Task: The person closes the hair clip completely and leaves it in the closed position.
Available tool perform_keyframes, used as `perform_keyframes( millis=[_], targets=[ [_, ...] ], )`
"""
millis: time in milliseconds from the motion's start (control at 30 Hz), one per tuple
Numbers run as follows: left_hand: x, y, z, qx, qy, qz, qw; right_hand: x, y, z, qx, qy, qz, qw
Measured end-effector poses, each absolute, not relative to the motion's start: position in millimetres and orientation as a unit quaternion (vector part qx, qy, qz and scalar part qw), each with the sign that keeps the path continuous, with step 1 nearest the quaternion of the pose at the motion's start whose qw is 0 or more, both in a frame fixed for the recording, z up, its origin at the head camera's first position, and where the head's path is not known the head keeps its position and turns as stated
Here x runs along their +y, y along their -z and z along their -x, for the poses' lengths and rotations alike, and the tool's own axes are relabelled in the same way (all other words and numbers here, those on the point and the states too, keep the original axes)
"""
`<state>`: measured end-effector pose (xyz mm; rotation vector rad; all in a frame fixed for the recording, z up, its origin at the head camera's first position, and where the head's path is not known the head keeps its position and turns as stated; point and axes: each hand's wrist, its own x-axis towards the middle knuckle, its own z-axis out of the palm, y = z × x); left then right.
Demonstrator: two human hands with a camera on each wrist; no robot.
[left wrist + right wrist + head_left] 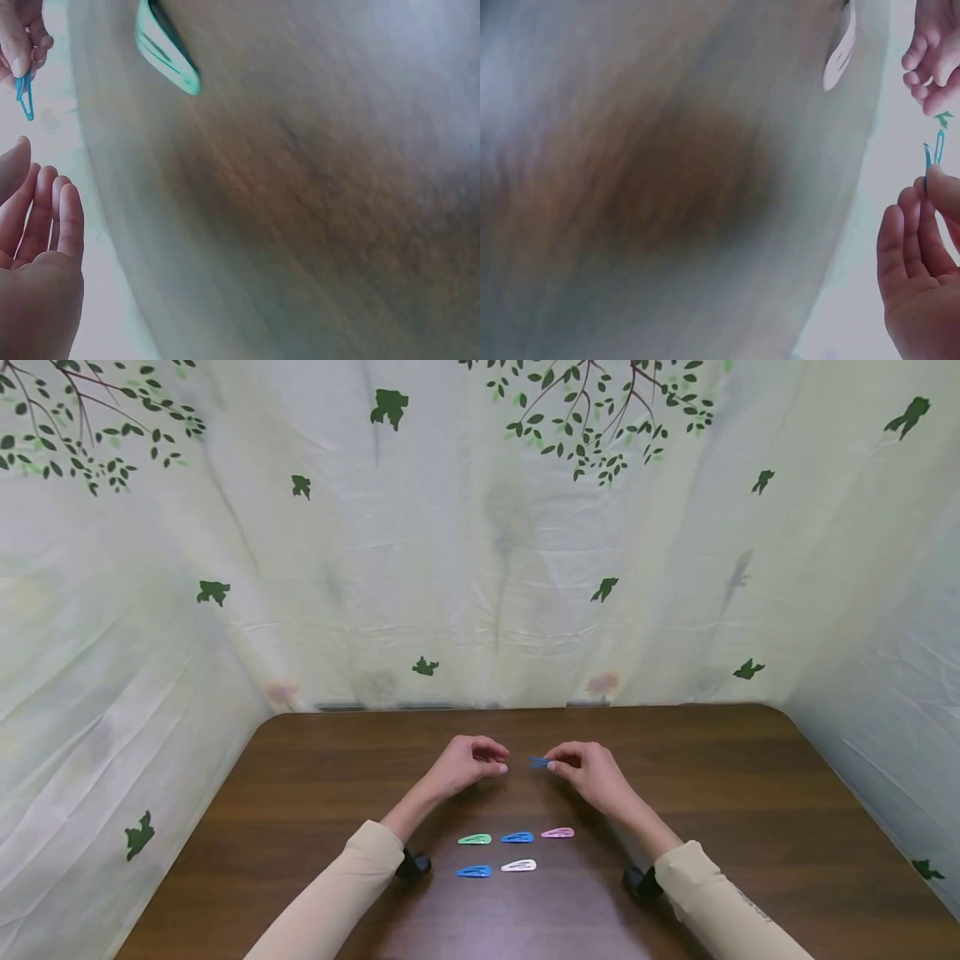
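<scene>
Between thumb and fingertips, my right hand [594, 774] pinches a blue snap hair clip [537, 762] above the far part of the table. Its two narrow arms stand spread apart in the right wrist view, pointing toward the other hand. My left hand [465, 766] faces it across a small gap, fingers loosely bent, holding nothing. Nearer on the table lie a green hair clip [474, 839], a blue hair clip [517, 837] and a pink hair clip [557, 832] in a row. In front of them are another blue clip [473, 871] and a white clip [518, 865].
The brown wooden table [315, 827] has rounded far corners. A pale curtain [480, 568] with leaf prints hangs behind it and along both sides. Dark wrist cameras are strapped below both cream sleeves [337, 885].
</scene>
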<state>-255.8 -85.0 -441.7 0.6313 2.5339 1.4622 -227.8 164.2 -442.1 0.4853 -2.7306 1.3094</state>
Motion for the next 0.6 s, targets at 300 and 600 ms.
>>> perform_keyframes(
  millis=[300,600],
  targets=[
    [-87,435,243,0.835,-0.499,-0.225,0.047,161,436,213,-0.867,-0.469,-0.159,0.059],
    [-95,425,228,0.823,-0.515,-0.237,0.035,155,427,198,-0.850,-0.491,-0.174,0.073]
  ],
)
